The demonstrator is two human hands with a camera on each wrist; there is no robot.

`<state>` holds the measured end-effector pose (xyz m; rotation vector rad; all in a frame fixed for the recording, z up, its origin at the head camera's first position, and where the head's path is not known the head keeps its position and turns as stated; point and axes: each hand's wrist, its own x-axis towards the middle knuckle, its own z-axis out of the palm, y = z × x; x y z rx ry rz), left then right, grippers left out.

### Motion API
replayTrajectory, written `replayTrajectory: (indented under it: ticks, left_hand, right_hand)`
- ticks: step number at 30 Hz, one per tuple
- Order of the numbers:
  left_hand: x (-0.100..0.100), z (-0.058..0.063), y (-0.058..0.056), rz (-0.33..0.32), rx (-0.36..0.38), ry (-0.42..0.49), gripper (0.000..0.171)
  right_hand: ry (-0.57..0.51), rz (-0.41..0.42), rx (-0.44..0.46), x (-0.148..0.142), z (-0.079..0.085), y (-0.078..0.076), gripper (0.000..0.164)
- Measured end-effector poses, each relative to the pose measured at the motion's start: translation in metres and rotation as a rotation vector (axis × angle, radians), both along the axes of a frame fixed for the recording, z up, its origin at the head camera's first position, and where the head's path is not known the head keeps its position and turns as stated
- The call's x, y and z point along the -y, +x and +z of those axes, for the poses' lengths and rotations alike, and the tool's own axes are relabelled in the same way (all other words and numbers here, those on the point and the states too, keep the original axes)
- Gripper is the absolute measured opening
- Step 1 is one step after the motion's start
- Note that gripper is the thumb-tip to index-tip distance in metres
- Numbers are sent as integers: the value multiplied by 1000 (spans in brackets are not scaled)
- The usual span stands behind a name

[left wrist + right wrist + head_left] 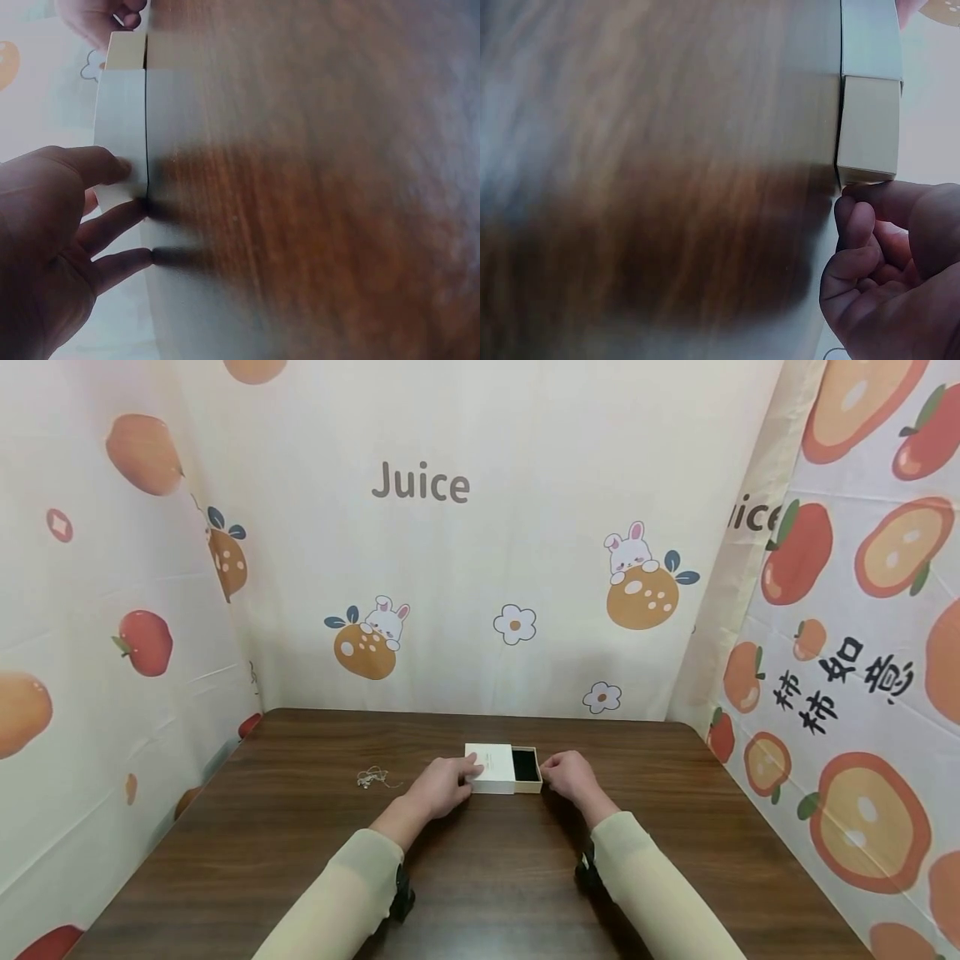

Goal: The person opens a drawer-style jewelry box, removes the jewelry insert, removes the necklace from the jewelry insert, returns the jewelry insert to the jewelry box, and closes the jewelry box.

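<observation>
A white drawer-style jewelry box (497, 774) lies on the table, part-way slid open. Its cream inner drawer (528, 788) sticks out to the right and shows a black pad (527, 765) inside. My left hand (441, 787) holds the sleeve from the left, thumb along the near side. In the left wrist view, two fingertips (135, 255) reach down to the tabletop. At the drawer's right end, my right hand (573, 777) pinches with thumb and curled fingers; what lies between the fingertips is hidden. A thin silvery necklace (371, 777) lies loosely bunched left of the box.
The dark wood table (495, 877) has rounded far corners. A fruit-print curtain (480, 568) stands behind it, and similar cloth (847, 693) hangs on both sides. Dark bands with devices (402, 893) sit at both wrists.
</observation>
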<state>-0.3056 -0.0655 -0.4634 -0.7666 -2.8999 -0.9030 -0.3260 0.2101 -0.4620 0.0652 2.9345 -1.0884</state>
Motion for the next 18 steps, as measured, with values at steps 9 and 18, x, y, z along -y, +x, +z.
replayTrajectory:
  ticks: [9,18]
  left_hand:
    - [-1,-1,-1,2,21,-2,43]
    - [-1,2,-2,15,34,-6,44]
  right_hand:
    - [-18,11,20,8,-1,-2,19]
    - [-14,18,35,14,0,-6,21]
